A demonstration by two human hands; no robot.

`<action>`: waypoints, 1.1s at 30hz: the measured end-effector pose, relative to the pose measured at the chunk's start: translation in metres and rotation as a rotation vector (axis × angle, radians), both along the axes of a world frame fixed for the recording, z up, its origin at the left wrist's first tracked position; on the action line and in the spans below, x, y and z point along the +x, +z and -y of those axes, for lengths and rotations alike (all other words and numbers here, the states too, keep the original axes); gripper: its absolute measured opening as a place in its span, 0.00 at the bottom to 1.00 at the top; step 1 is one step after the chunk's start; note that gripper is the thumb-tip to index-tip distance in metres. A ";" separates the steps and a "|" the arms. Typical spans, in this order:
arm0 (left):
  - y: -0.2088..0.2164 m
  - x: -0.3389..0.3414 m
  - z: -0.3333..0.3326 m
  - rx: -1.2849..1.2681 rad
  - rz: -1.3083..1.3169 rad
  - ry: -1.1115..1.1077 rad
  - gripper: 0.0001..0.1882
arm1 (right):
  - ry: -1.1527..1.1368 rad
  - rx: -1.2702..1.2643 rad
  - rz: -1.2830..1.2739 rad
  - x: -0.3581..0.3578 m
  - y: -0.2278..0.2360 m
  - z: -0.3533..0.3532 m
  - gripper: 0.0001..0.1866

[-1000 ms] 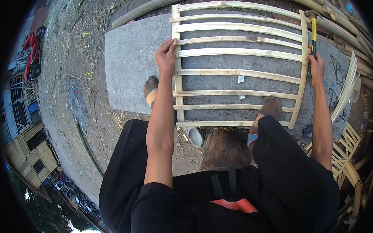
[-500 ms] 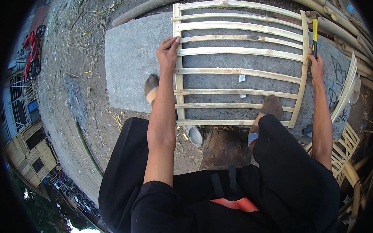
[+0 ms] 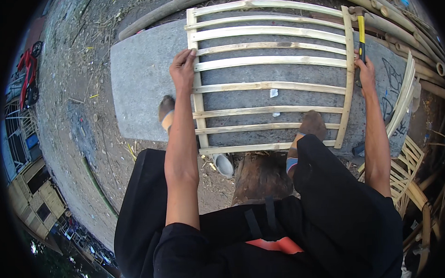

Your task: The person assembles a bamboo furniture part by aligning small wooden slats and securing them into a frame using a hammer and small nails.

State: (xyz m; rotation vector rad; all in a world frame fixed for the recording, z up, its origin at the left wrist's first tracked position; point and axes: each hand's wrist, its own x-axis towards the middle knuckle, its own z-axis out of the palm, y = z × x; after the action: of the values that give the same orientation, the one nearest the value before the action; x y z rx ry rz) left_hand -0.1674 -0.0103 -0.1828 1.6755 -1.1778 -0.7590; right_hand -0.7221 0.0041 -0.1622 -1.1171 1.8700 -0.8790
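Note:
A ladder-like panel of pale bamboo slats [image 3: 274,85] lies across a grey slab in front of me. Several crosswise slats join a left upright and a slightly slanted right upright [image 3: 346,85]. With bent fingers and thumb, my left hand [image 3: 183,69] pinches the left upright [image 3: 197,98] near its upper part. My right hand [image 3: 366,75] is closed around the lower end of a hammer [image 3: 361,33] with a yellow and black handle. Its head points away from me, beside the top of the right upright. Some right fingertips reach to that upright's outer edge.
My shod feet [image 3: 312,125] rest at the slab's [image 3: 137,78] near side. A grey bowl [image 3: 224,164] and a wooden block [image 3: 263,177] sit below the panel. Bamboo poles [image 3: 394,18] lie behind and right. Bundled slats [image 3: 402,98] and another slatted panel [image 3: 405,164] are at right.
The whole view has shifted a little, so panel, slab and hands appear farther left. Both hands keep their holds, and the panel lies nearly the same on the slab.

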 end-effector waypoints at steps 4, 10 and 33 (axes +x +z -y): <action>0.001 0.000 0.000 0.030 0.024 0.008 0.13 | 0.015 -0.015 0.006 0.003 0.005 -0.003 0.21; -0.001 -0.002 0.001 0.012 -0.014 0.001 0.13 | 0.013 -0.043 0.018 0.000 0.010 -0.006 0.22; -0.002 0.000 0.000 0.008 -0.135 0.184 0.14 | -0.217 -0.135 0.121 0.020 -0.009 -0.016 0.18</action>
State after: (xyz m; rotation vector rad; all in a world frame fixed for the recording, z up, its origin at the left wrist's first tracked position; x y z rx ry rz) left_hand -0.1678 -0.0098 -0.1849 1.6848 -0.9148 -0.7498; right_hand -0.7026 0.0197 -0.1708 -0.9289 1.8771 -1.1843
